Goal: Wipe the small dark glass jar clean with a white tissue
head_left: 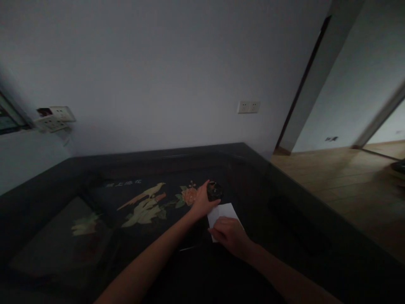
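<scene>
A white rectangular sheet of paper (232, 210) lies flat on a dark, glossy tabletop (177, 158). Just beyond the sheet and slightly to its left stands a small, dark, round object with a shiny top (214, 191); its material is too dim to tell. The left hand (201, 203), just beyond the sheet's left corner, is wrapped round this object's left side, fingers on the far side and thumb along the near side, grasping it at table level. The right hand (230, 235) lies over the near part of the sheet, its fingers curled inward and its knuckles up; I cannot tell whether it pinches anything between thumb and fingers or only presses on the paper.

To the left of the sheet, the tabletop bears a coloured floral and bird design: an orange-pink flower with green leaves (189, 196) close by the left hand, and farther left a long-tailed, yellowish bird (148, 194). Small pale written characters (124, 183) stand farther left and beyond the sheet. Well beyond the sheet rises a plain pale wall (158, 76) bearing a white double socket plate (249, 107). Well to the sheet's right spreads a light-brown plank floor (316, 177).
</scene>
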Available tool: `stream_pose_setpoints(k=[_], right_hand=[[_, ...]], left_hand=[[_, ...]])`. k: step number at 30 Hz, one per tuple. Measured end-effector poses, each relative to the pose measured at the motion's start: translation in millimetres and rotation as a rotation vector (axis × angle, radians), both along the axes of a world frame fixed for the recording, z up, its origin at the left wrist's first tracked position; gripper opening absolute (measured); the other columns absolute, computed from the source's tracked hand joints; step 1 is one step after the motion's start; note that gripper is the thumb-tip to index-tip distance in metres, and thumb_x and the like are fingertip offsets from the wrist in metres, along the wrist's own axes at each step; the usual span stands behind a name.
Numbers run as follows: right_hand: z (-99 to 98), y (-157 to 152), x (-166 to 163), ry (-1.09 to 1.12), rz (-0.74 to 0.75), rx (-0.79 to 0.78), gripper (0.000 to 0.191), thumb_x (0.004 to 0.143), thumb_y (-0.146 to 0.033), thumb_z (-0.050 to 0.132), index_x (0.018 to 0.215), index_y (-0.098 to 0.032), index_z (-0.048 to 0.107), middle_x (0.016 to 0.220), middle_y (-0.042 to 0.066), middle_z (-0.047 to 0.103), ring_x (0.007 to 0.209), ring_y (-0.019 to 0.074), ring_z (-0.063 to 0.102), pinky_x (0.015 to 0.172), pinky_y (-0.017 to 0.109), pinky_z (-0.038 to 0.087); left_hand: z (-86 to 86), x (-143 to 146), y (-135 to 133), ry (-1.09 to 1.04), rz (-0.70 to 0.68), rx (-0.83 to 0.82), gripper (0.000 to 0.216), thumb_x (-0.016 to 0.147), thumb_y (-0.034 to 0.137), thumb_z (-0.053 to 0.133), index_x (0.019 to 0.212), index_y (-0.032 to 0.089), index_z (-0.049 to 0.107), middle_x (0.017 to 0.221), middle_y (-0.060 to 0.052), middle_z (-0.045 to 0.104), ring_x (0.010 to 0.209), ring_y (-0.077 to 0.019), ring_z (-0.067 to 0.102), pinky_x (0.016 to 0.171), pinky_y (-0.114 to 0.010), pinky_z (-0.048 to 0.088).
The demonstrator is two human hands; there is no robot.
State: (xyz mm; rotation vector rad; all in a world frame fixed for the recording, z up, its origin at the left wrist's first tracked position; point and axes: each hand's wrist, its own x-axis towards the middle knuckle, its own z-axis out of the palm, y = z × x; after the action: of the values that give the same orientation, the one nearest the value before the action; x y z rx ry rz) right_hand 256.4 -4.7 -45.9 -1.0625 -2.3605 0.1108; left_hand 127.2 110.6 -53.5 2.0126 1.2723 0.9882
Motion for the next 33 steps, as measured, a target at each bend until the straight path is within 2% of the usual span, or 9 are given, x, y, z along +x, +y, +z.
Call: stream_pose_setpoints(k=[6, 13, 20, 23, 27, 30, 33], right_hand=[[1.5, -3.5, -6.1, -0.041, 0.025, -0.024, 0.039, 0.098, -0.032, 0.044, 0.066, -0.016, 0.06, 0.065, 0.004, 0.065, 0.063, 0.0146, 0.058, 0.056, 0.027, 0.032], [0.3, -4.2, -7.0, -0.066, 0.06, -0.052, 0.035, 0.096, -0.03, 0.047, 0.068, -0.016, 0.062, 0.066, 0.003, 0.066, 0.065, 0.0149, 0.06, 0.057, 0.027, 0.033], [-0.1, -2.0, -5.5, -0.1, 0.044, -0.043, 0.033, 0.096, -0.029, 0.048, 0.069, -0.017, 0.062, 0.068, 0.003, 0.067, 0.067, 0.0157, 0.061, 0.058, 0.027, 0.035], [4.3, -2.0, -2.5, -0.09, 0.031, -0.053, 0.032, 0.096, -0.029, 0.048, 0.07, -0.017, 0.062, 0.07, 0.004, 0.067, 0.068, 0.0157, 0.061, 0.059, 0.027, 0.038], [10.5, 0.0, 3.1, -0.035, -0.022, -0.079, 0.029, 0.096, -0.027, 0.045, 0.074, -0.018, 0.062, 0.074, 0.004, 0.065, 0.073, 0.0174, 0.061, 0.066, 0.028, 0.044], [10.0, 5.5, 8.4, 0.016, -0.099, -0.1, 0.02, 0.095, -0.024, 0.046, 0.087, -0.019, 0.064, 0.089, 0.006, 0.066, 0.088, 0.0194, 0.062, 0.079, 0.032, 0.049], [4.7, 14.1, 16.7, -0.018, -0.261, -0.076, 0.018, 0.09, -0.023, 0.053, 0.105, -0.019, 0.063, 0.102, 0.009, 0.065, 0.097, 0.0243, 0.061, 0.086, 0.039, 0.05]], left_hand=[[-3.5, 13.7, 1.6, -0.024, 0.036, 0.019, 0.086, 0.065, 0.021, 0.076, 0.139, 0.014, 0.033, 0.136, -0.018, 0.046, 0.131, -0.0308, 0.041, 0.11, -0.046, 0.031], [-1.8, 22.9, 4.4, -0.046, 0.057, 0.034, 0.08, 0.067, 0.02, 0.075, 0.137, 0.011, 0.036, 0.13, -0.019, 0.051, 0.125, -0.0291, 0.046, 0.107, -0.044, 0.034], [-3.9, 10.3, 11.3, -0.219, 0.088, -0.001, 0.079, 0.064, 0.021, 0.078, 0.133, 0.015, 0.041, 0.122, -0.013, 0.059, 0.113, -0.025, 0.058, 0.101, -0.041, 0.042], [2.2, -17.5, 9.5, -0.244, 0.136, 0.008, 0.078, 0.066, 0.027, 0.078, 0.134, 0.016, 0.041, 0.117, -0.012, 0.062, 0.108, -0.0239, 0.061, 0.098, -0.04, 0.045], [9.0, -84.9, 3.7, -0.221, 0.127, 0.057, 0.08, 0.069, 0.032, 0.076, 0.137, 0.021, 0.037, 0.119, -0.009, 0.061, 0.11, -0.022, 0.061, 0.099, -0.039, 0.045], [8.7, -146.7, 0.0, -0.142, 0.224, 0.082, 0.082, 0.068, 0.036, 0.076, 0.138, 0.022, 0.037, 0.12, -0.009, 0.061, 0.11, -0.0233, 0.062, 0.098, -0.041, 0.047], [4.2, -199.6, -1.8, -0.098, 0.367, 0.093, 0.082, 0.067, 0.04, 0.076, 0.137, 0.021, 0.039, 0.117, -0.01, 0.063, 0.109, -0.0251, 0.062, 0.098, -0.044, 0.047]])
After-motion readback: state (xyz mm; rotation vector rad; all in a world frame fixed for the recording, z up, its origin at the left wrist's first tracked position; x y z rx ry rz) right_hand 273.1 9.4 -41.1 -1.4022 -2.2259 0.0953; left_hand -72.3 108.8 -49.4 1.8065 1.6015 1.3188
